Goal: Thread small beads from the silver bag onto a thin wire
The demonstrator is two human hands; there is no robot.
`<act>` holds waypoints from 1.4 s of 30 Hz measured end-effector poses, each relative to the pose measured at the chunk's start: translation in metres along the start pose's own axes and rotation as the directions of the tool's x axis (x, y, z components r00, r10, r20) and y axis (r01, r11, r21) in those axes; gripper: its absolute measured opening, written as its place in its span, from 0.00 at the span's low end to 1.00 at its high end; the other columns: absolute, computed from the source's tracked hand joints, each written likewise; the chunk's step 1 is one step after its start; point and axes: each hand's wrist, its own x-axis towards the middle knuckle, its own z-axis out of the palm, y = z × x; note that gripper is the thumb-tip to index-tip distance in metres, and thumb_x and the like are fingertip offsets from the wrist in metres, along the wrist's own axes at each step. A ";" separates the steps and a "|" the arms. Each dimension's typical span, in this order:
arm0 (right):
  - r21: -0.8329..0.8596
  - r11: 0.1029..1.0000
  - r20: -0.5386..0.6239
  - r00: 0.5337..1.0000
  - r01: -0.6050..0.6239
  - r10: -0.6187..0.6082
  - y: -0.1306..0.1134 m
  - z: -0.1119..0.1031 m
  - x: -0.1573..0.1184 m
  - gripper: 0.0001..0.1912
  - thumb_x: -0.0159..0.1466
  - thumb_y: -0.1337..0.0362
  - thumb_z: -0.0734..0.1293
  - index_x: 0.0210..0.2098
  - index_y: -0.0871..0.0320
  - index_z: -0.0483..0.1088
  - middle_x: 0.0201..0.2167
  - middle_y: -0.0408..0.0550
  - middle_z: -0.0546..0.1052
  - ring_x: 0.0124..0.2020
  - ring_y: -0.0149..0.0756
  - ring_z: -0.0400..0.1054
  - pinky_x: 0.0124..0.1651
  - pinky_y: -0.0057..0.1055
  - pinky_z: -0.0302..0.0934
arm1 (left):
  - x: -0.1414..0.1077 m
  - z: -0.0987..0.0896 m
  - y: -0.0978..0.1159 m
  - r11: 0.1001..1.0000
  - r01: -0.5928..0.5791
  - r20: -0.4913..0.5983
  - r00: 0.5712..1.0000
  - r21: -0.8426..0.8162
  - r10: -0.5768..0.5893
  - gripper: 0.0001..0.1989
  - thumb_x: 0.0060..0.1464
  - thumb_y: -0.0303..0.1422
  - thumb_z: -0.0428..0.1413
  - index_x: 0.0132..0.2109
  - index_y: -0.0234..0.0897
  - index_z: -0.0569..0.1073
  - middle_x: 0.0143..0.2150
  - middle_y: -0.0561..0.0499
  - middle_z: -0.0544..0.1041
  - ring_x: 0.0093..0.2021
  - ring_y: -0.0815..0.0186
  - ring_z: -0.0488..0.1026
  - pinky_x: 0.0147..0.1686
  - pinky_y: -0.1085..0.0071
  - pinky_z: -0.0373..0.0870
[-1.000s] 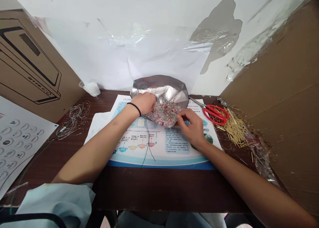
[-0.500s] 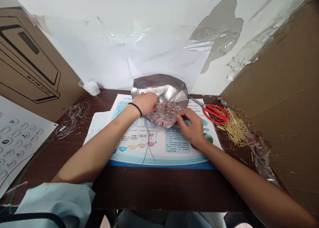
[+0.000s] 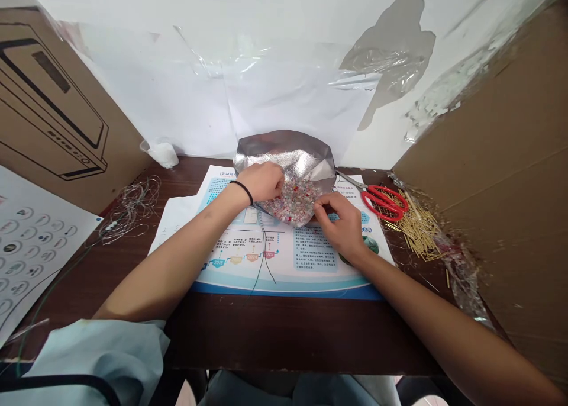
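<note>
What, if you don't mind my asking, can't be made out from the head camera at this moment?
Head view:
Inside of the silver foil bag: hidden by its folds and the left hand.
Multicoloured granules: too small to identify.
Printed poster text: too small to read.
Gold-coloured pins: tips too small to see.

Makeshift workbench booth: wooden desk point(image 3: 284, 335), cardboard side panels point(image 3: 488, 157) (flattened cartons), plastic sheeting point(image 3: 386, 57) on wall point(image 3: 381, 145).
</note>
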 end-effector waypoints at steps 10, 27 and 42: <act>-0.001 1.000 0.004 1.000 0.002 -0.002 0.000 0.000 0.000 0.08 0.65 0.68 0.62 0.29 0.57 0.67 0.29 0.44 0.73 0.30 0.30 0.66 0.33 0.28 0.61 | 0.005 0.000 -0.013 0.999 0.000 0.082 0.997 0.047 -0.004 0.11 0.56 0.27 0.49 0.37 0.33 0.76 0.46 0.43 0.75 0.43 0.62 0.71 0.41 0.68 0.64; 0.009 1.000 0.019 1.000 -0.007 0.007 0.000 0.000 0.000 0.08 0.65 0.66 0.61 0.29 0.56 0.67 0.29 0.44 0.73 0.30 0.31 0.66 0.34 0.30 0.62 | -0.003 -0.023 -0.003 0.919 -0.112 0.072 0.986 -0.377 0.150 0.15 0.57 0.33 0.49 0.44 0.35 0.78 0.43 0.48 0.79 0.41 0.68 0.73 0.42 0.73 0.65; -0.004 1.000 0.003 1.000 -0.003 0.003 -0.001 -0.001 0.000 0.08 0.65 0.67 0.62 0.29 0.56 0.69 0.29 0.44 0.74 0.28 0.30 0.66 0.32 0.29 0.61 | -0.016 -0.042 0.006 0.785 -0.017 0.051 0.997 -0.619 0.061 0.14 0.58 0.34 0.52 0.47 0.32 0.76 0.38 0.46 0.78 0.40 0.68 0.74 0.39 0.70 0.67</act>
